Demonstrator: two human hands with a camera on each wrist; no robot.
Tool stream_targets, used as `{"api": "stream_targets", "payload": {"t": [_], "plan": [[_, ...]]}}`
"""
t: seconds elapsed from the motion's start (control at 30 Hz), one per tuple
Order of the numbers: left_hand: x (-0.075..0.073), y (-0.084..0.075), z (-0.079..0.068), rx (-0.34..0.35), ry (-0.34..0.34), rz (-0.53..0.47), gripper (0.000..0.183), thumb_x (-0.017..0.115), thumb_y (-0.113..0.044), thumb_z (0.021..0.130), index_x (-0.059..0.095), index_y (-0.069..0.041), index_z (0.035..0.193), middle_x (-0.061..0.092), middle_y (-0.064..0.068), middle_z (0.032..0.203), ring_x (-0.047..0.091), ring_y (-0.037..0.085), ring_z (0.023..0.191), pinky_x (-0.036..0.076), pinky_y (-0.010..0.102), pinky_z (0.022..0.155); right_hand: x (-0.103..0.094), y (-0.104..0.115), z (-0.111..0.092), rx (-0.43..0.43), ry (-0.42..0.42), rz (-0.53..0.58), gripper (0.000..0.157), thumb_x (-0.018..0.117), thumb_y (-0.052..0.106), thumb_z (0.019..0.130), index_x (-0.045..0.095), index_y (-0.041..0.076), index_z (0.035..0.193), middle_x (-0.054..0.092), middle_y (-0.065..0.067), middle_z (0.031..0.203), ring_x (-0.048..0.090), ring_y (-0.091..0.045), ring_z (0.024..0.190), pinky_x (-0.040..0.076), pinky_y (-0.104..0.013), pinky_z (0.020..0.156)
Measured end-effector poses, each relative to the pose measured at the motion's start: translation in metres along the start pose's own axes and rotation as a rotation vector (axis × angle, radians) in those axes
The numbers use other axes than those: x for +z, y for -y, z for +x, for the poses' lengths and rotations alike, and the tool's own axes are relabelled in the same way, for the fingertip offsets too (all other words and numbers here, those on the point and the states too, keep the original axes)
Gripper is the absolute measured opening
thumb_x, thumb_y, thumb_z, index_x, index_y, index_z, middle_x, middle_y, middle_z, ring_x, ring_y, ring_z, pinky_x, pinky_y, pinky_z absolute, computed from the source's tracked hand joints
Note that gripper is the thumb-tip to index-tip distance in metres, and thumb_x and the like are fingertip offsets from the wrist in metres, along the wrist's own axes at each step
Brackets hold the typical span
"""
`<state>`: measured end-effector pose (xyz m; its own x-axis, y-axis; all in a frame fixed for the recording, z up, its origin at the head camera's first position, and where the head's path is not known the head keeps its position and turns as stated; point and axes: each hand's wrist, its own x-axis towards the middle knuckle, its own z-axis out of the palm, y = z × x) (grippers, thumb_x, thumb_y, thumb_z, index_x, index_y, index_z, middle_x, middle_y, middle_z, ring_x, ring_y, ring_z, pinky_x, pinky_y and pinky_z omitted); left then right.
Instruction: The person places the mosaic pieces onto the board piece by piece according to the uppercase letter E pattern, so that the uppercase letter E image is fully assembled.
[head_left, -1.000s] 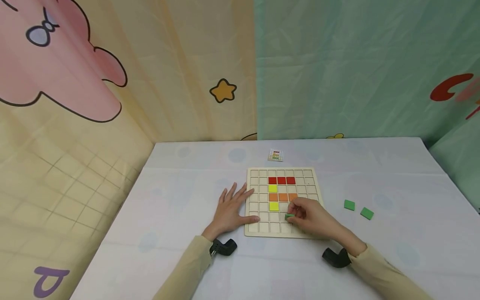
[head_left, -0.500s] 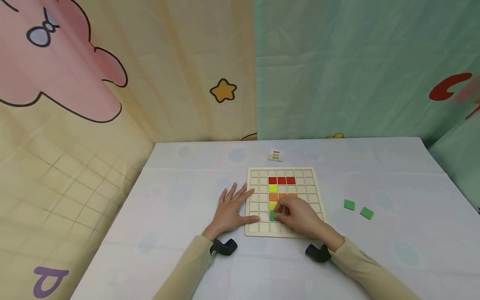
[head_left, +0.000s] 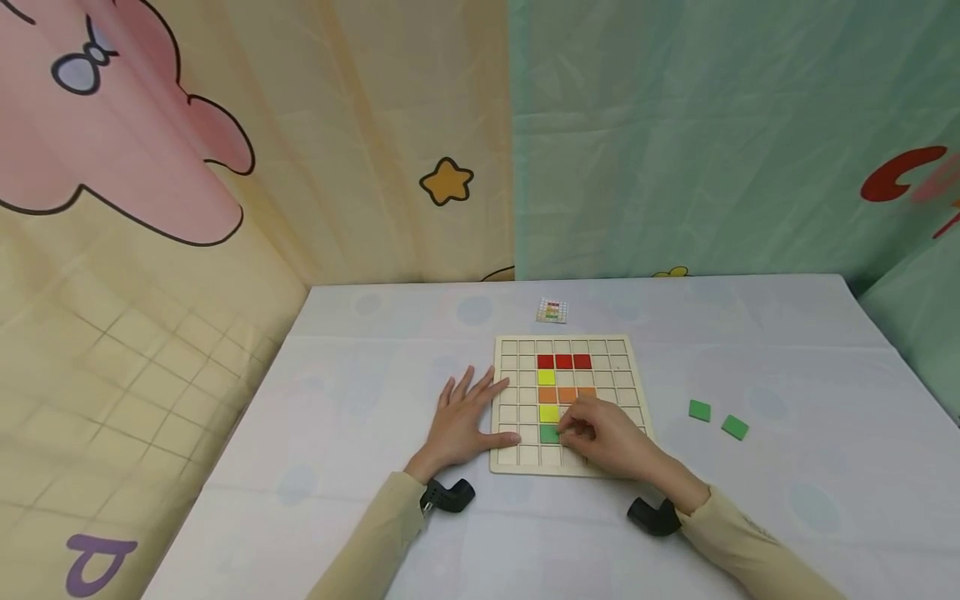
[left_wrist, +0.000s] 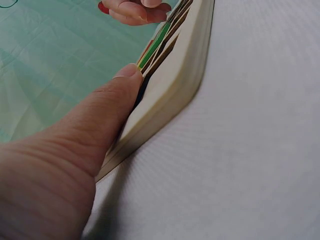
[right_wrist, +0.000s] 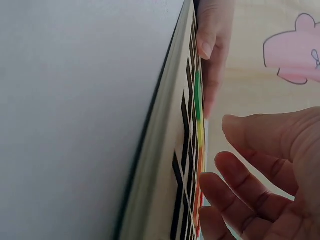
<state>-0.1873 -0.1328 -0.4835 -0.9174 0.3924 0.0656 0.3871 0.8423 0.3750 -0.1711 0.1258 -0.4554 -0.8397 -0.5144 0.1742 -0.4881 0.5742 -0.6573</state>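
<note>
A pale wooden grid board (head_left: 528, 414) lies flat on the table. Its cells hold a row of red tiles (head_left: 564, 362), two yellow tiles (head_left: 549, 413), orange tiles (head_left: 567, 395) and one green tile (head_left: 550, 434) below the lower yellow one. My left hand (head_left: 457, 425) lies with fingers spread over the board's left edge; the left wrist view has its thumb (left_wrist: 102, 110) resting on the rim. Just right of the green tile, my right hand (head_left: 611, 433) hovers over the board. In the right wrist view its thumb and bent fingers (right_wrist: 245, 185) stand apart, nothing between them.
Two loose green tiles (head_left: 700, 410) lie on the table (head_left: 750, 350) to the right of the board. Behind the board is a small card (head_left: 552, 311) printed with a coloured grid. Printed curtains (head_left: 375, 125) hang behind and at the sides.
My right hand carried a green tile left and set it into the cell under the lower yellow tile. It has let go and drawn slightly right. My left hand has stayed put.
</note>
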Motion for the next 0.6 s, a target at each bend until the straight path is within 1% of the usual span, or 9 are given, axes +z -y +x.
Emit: {"api": "stream_targets", "payload": {"t": [0.13,0.23,0.3,0.37,0.47,0.53,0.6], "plan": [[0.0,-0.001,-0.001,-0.003,-0.001,-0.001,0.088,0.063,-0.066,0.077,0.035,-0.023,0.148,0.02,0.0,0.156,0.002,0.027,0.143,-0.002,0.049,0.112,-0.016,-0.012,-0.015,0.035,-0.087,-0.042,0.012,0.074,0.009,0.082,0.068,0.019,0.085,0.055,0.012,0.081,0.052,-0.009,0.073,0.046,-0.027,0.063],[0.0,-0.001,-0.001,-0.007,0.003,-0.002,0.088,0.063,-0.066,0.077,0.035,-0.023,0.148,0.02,0.0,0.156,0.001,0.027,0.143,-0.003,0.048,0.112,-0.035,-0.024,-0.028,0.081,-0.155,-0.102,0.011,0.075,0.01,0.082,0.069,0.017,0.087,0.059,0.01,0.086,0.054,-0.013,0.078,0.046,-0.029,0.063],[0.0,-0.001,-0.001,-0.003,0.003,-0.003,0.088,0.063,-0.066,0.077,0.035,-0.023,0.148,0.02,0.001,0.156,0.001,0.027,0.143,-0.002,0.049,0.112,-0.048,-0.033,-0.036,0.086,-0.183,-0.139,0.011,0.075,0.008,0.082,0.07,0.013,0.09,0.061,0.006,0.089,0.055,-0.016,0.08,0.046,-0.03,0.062],[-0.001,-0.001,-0.001,-0.003,0.001,-0.005,0.088,0.063,-0.066,0.077,0.035,-0.022,0.148,0.02,0.001,0.156,0.001,0.027,0.143,-0.002,0.049,0.112,-0.062,-0.041,-0.044,0.104,-0.192,-0.172,0.014,0.074,0.008,0.082,0.07,0.009,0.095,0.063,-0.001,0.093,0.056,-0.021,0.083,0.046,-0.034,0.064],[0.0,-0.001,-0.001,0.001,-0.004,-0.005,0.088,0.064,-0.066,0.077,0.036,-0.022,0.148,0.021,0.001,0.156,0.002,0.028,0.143,-0.002,0.049,0.112,-0.081,-0.051,-0.054,0.179,-0.187,-0.229,0.022,0.074,0.009,0.082,0.068,0.002,0.102,0.063,-0.013,0.102,0.056,-0.033,0.093,0.048,-0.046,0.073],[0.0,0.0,0.0,-0.003,-0.003,-0.005,0.088,0.064,-0.066,0.077,0.036,-0.022,0.148,0.021,0.001,0.156,0.001,0.028,0.143,-0.002,0.049,0.112,-0.089,-0.056,-0.06,0.238,-0.175,-0.272,0.028,0.073,0.011,0.082,0.066,-0.003,0.106,0.061,-0.022,0.108,0.053,-0.042,0.101,0.044,-0.054,0.08],[0.001,0.0,0.0,-0.006,0.002,-0.004,0.089,0.063,-0.066,0.077,0.035,-0.022,0.148,0.02,0.0,0.156,0.0,0.027,0.143,-0.003,0.048,0.112,-0.095,-0.062,-0.066,0.286,-0.172,-0.315,0.033,0.073,0.012,0.082,0.065,-0.008,0.107,0.059,-0.028,0.11,0.05,-0.047,0.104,0.041,-0.059,0.083]]}}
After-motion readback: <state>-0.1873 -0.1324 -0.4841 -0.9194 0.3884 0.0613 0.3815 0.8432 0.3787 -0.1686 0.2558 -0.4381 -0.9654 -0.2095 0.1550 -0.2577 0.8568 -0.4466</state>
